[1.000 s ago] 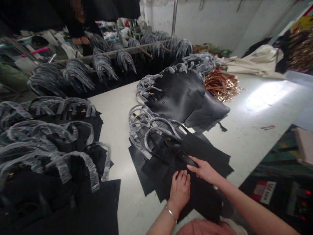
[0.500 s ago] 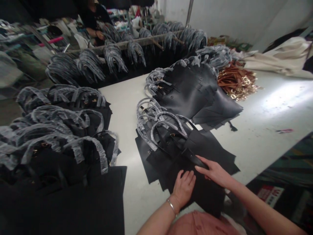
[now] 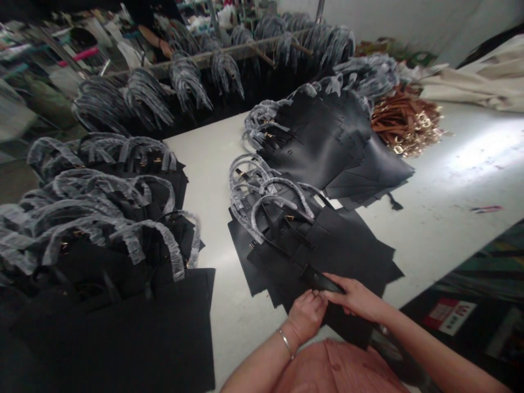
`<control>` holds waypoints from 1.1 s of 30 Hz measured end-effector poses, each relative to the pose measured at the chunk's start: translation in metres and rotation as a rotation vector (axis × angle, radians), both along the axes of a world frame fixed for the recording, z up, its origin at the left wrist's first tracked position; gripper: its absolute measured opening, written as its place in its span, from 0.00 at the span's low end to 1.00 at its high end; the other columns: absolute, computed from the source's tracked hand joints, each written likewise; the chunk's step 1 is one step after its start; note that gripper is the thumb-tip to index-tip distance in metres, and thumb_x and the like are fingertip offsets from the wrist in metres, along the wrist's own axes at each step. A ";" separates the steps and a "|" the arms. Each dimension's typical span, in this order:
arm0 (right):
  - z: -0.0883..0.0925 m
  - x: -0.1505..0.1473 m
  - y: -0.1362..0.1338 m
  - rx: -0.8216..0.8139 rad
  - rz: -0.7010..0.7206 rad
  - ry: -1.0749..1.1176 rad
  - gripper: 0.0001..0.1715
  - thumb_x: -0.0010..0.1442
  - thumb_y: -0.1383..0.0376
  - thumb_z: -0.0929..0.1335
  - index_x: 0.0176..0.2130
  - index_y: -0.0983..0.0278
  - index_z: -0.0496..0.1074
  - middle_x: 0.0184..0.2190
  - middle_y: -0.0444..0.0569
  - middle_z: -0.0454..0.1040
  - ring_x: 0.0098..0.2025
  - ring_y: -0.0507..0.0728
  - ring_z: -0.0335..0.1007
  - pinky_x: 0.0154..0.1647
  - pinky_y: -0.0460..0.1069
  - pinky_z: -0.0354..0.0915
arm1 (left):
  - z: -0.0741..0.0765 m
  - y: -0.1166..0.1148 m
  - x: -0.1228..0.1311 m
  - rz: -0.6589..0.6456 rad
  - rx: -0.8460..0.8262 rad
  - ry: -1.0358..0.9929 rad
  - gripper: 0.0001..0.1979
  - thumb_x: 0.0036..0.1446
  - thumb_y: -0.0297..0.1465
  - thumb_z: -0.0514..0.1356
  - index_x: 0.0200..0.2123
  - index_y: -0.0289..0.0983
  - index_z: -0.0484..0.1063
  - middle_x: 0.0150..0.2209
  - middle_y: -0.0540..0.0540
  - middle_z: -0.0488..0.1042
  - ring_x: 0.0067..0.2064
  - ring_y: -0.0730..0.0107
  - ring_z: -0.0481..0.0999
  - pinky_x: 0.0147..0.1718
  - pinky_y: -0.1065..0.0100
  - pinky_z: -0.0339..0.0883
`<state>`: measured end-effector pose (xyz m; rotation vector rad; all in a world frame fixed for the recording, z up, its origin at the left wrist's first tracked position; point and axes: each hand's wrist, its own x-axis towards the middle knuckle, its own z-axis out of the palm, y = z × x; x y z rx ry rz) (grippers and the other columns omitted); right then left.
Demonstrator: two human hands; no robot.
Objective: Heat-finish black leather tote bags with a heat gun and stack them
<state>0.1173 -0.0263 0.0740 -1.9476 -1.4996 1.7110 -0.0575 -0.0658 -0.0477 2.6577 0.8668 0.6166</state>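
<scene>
My right hand (image 3: 354, 297) is closed round a long, glossy black piece (image 3: 321, 279), whose exact kind I cannot make out. Its far end rests over a black bag panel (image 3: 347, 240) on the pile before me. Close against the right fingertips, my left hand (image 3: 308, 314) has its fingers curled together. Whatever lies between them is hidden. Plastic-wrapped handles (image 3: 282, 188) and small gold fittings show on the black bags just beyond the hands.
More black bags with wrapped handles (image 3: 123, 229) fill the left side of the white table (image 3: 233, 316). Black panels (image 3: 327, 142), brown straps with gold clasps (image 3: 405, 123) and beige cloth (image 3: 483, 87) lie behind. Handles hang over a rail (image 3: 164, 68), beside a person's arm (image 3: 158, 41).
My left hand has gone from lying flat on the black panel to curled fingers against my right hand. The glossy black piece has shifted slightly towards me. The camera view has tilted down a little.
</scene>
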 end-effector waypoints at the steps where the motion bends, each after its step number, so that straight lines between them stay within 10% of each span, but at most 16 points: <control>1: -0.002 -0.003 0.002 0.053 -0.010 -0.004 0.36 0.56 0.54 0.67 0.60 0.67 0.65 0.24 0.45 0.75 0.19 0.51 0.67 0.20 0.45 0.63 | 0.001 0.000 0.000 0.009 -0.008 -0.004 0.14 0.60 0.24 0.53 0.49 0.33 0.69 0.41 0.43 0.76 0.46 0.67 0.74 0.55 0.64 0.64; 6: -0.002 0.002 0.007 0.335 -0.208 -0.088 0.37 0.57 0.52 0.66 0.62 0.62 0.62 0.25 0.43 0.75 0.25 0.55 0.72 0.28 0.48 0.68 | 0.011 -0.002 0.003 0.036 -0.056 -0.027 0.15 0.57 0.25 0.53 0.47 0.33 0.70 0.45 0.43 0.75 0.46 0.65 0.73 0.52 0.65 0.67; 11: 0.004 0.045 0.008 0.245 -0.370 -0.141 0.39 0.56 0.49 0.67 0.62 0.61 0.60 0.19 0.40 0.71 0.21 0.54 0.70 0.23 0.46 0.65 | 0.031 0.020 0.022 0.179 -0.161 0.045 0.08 0.57 0.29 0.55 0.39 0.38 0.72 0.35 0.45 0.75 0.38 0.64 0.73 0.40 0.61 0.70; 16: -0.004 0.070 0.023 0.129 -0.448 -0.070 0.36 0.57 0.52 0.67 0.60 0.61 0.61 0.19 0.39 0.68 0.19 0.51 0.66 0.18 0.45 0.62 | 0.048 0.065 0.041 0.251 -0.073 0.052 0.22 0.61 0.35 0.54 0.58 0.38 0.61 0.63 0.40 0.58 0.64 0.56 0.55 0.60 0.49 0.54; 33: -0.013 0.080 0.065 0.127 -0.462 0.282 0.31 0.58 0.54 0.68 0.57 0.63 0.64 0.25 0.40 0.66 0.18 0.47 0.63 0.16 0.42 0.59 | 0.044 0.081 0.048 0.249 -0.085 0.105 0.26 0.59 0.39 0.57 0.60 0.40 0.62 0.66 0.42 0.53 0.67 0.45 0.47 0.60 0.39 0.50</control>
